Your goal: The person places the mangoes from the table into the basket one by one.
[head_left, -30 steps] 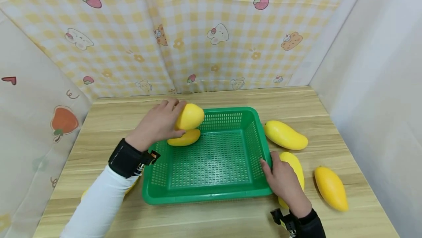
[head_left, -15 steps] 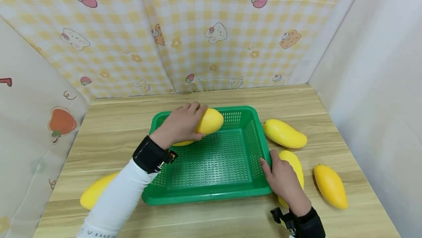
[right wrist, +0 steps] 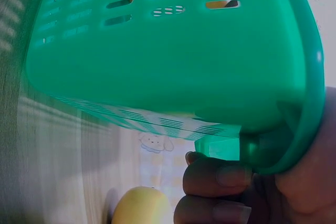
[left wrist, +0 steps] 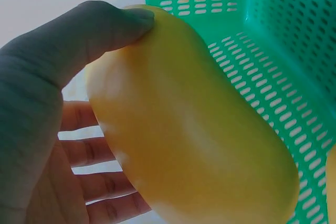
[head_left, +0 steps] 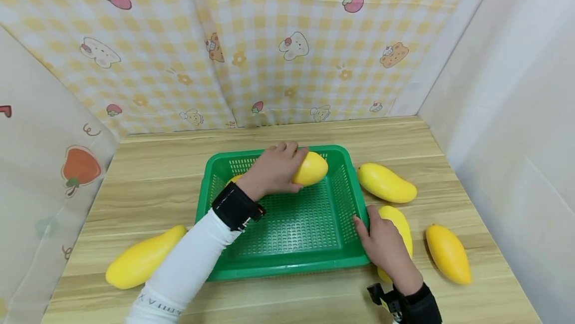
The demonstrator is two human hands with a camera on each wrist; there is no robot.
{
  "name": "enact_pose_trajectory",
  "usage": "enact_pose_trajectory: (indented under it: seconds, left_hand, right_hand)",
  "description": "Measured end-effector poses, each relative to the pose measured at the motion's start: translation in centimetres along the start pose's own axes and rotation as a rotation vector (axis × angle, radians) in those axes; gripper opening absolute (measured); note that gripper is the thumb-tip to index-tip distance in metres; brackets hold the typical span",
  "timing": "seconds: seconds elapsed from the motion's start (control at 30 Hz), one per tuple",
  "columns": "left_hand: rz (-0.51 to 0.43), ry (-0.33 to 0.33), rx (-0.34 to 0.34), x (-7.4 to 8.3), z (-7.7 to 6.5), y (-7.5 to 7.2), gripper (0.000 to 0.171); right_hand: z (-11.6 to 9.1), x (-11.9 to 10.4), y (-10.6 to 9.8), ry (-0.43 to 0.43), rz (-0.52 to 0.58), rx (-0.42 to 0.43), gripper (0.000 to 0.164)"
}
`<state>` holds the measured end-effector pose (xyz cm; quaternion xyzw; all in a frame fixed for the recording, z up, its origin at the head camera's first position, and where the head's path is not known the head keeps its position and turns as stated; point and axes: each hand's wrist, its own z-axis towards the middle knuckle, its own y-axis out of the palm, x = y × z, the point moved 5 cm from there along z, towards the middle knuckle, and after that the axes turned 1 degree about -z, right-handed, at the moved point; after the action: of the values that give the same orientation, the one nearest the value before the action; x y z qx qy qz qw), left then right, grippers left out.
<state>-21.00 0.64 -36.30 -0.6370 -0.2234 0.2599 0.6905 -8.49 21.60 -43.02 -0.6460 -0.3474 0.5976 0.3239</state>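
A yellow mango (head_left: 313,169) is in my left hand (head_left: 276,170), held above the back right part of a green plastic basket (head_left: 287,267). In the left wrist view my thumb presses one side of the mango (left wrist: 189,124) and the fingers curl round the other, with the basket's slotted floor behind. Another mango (head_left: 235,178) lies inside the basket at its back left, mostly covered by my left hand and wrist. My right hand (head_left: 388,246) grips the basket's right rim. The right wrist view shows its fingers (right wrist: 218,178) curled under the green rim.
On the wooden table, right of the basket, lie a mango (head_left: 387,182) at the back, another mango (head_left: 397,221) partly behind my right hand, and an orange-yellow mango (head_left: 448,254) farther right. A long mango (head_left: 143,259) lies left, beside my left sleeve. A checked curtain (head_left: 269,64) hangs behind.
My left hand has carried its mango rightward, from the basket's back left corner to its back right part. The mango at the table's left has come into view. My right hand stays on the rim.
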Motion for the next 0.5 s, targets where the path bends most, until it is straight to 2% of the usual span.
enact_pose_trajectory:
  seconds: [0.13, 0.37, 0.5]
  left_hand:
    - [0.021, 0.001, -0.038, 0.8, 0.8, 0.7, 0.085]
    - [0.054, -0.027, -0.069, 1.5, 1.3, 1.5, 0.086]
    - [0.069, -0.014, -0.085, 2.0, 1.8, 2.2, 0.085]
  right_hand:
    - [0.0, 0.1, 0.0, 0.003, 0.009, 0.000, 0.029]
    - [0.1, -0.1, 0.4, -0.004, 0.019, -0.006, 0.027]
    - [0.0, 0.0, 0.2, -0.001, 0.017, 0.009, 0.027]
